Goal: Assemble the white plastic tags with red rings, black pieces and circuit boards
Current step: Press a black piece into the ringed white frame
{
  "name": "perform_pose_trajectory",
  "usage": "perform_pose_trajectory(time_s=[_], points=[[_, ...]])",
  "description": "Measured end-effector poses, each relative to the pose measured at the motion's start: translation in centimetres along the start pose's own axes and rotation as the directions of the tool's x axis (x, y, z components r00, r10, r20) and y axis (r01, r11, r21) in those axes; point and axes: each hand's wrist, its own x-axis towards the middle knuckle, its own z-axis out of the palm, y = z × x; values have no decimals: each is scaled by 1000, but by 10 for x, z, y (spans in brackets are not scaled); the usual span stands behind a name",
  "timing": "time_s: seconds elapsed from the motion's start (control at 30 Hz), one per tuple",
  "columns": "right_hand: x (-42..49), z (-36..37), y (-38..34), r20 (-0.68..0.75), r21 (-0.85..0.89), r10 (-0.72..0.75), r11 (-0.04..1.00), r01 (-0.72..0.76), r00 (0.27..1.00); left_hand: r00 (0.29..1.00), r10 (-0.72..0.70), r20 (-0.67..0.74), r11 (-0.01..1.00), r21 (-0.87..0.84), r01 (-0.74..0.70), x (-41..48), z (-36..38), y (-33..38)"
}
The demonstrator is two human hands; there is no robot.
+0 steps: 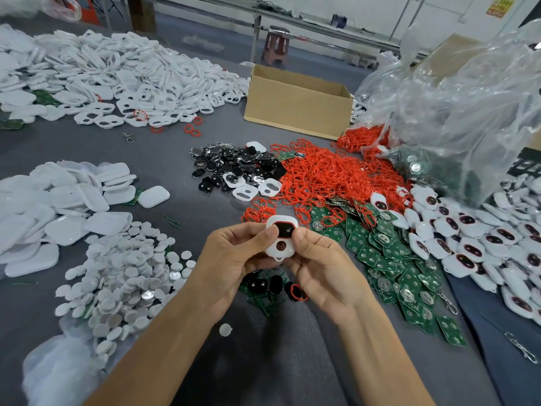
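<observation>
The white tag [280,240] is held just above the grey surface [175,148], pinched between both hands. The left grip [234,254] curls round its left edge with the thumb on its upper corner, and the right grip [319,265] curls round its right edge. A black piece [284,230] sits in the tag's upper opening with a red rim showing; the round hole below it is open.

Under the tag, partly hidden by the hands, lie loose black pieces and one red-ringed piece [297,292]. Right of the tag spread the green circuit boards [380,253], and beyond them white tags with dark centres [483,238]. Behind the tag are the red rings [330,174] and a black heap [234,165]. Left of it lie white discs [126,279] and white shells [58,206].

Far behind the tag stand a cardboard box [295,98], a crumpled clear bag [468,106] whose contents are hard to make out, and a stool [276,43] on the floor.
</observation>
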Motion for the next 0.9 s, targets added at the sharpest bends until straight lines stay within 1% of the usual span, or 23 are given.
perform_pose_trajectory(time_s=[0.13, 0.23, 0.3, 0.33, 0.37, 0.43, 0.5, 0.53, 0.57, 0.6, 0.67, 0.73, 0.77, 0.8, 0.83, 0.87, 0.9], points=[[1, 0, 1, 26, -42, 3, 999, -2, 1000, 1000, -21, 21, 1000, 7, 21, 1, -3, 4], [3, 1, 4, 10, -87, -21, 996, 21, 1000, 1000, 11, -26, 1000, 30, -10, 1, -4, 5], [5, 1, 5, -38, -140, -93, 986, 87, 995, 996, 47, -82, 999, 27, -45, 2, -5, 6], [5, -1, 4, -78, -211, -160, 967, 140, 984, 992, 65, -107, 998, 16, -64, 3, -6, 7], [5, -4, 1, -125, -322, -243, 927, 193, 962, 988, 82, -132, 997, 4, -82, 3, -8, 8], [3, -12, -6, -187, -554, -405, 796, 244, 895, 977, 107, -182, 994, -18, -112, 4, -12, 11], [0, -17, -10, -172, -704, -498, 666, 248, 850, 964, 121, -237, 991, -23, -130, 5, -17, 14], [-2, -16, -11, -134, -757, -515, 605, 248, 847, 957, 128, -262, 990, -19, -138, 6, -18, 16], [-5, -12, -11, -78, -795, -501, 553, 250, 862, 948, 138, -286, 989, -15, -148, 7, -20, 18], [-8, -7, -10, -2, -825, -452, 505, 254, 892, 939, 149, -311, 987, -16, -162, 7, -21, 20], [-17, 10, -4, 193, -880, -277, 376, 291, 941, 917, 174, -359, 981, -21, -194, 8, -24, 25], [-25, 29, 9, 355, -900, -92, 235, 367, 930, 905, 193, -380, 976, -25, -218, 9, -27, 28], [-28, 36, 17, 395, -906, -16, 158, 392, 919, 903, 195, -384, 975, -27, -222, 9, -28, 29], [-31, 43, 26, 403, -914, 39, 69, 400, 914, 902, 193, -386, 975, -29, -221, 9, -29, 29], [-34, 47, 33, 389, -921, 68, -15, 390, 919, 903, 188, -386, 976, -31, -216, 9, -29, 29], [-36, 50, 38, 364, -926, 83, -77, 370, 928, 906, 179, -384, 977, -36, -208, 9, -28, 29], [-38, 51, 41, 346, -928, 85, -116, 354, 934, 908, 169, -384, 979, -40, -200, 9, -28, 28]])
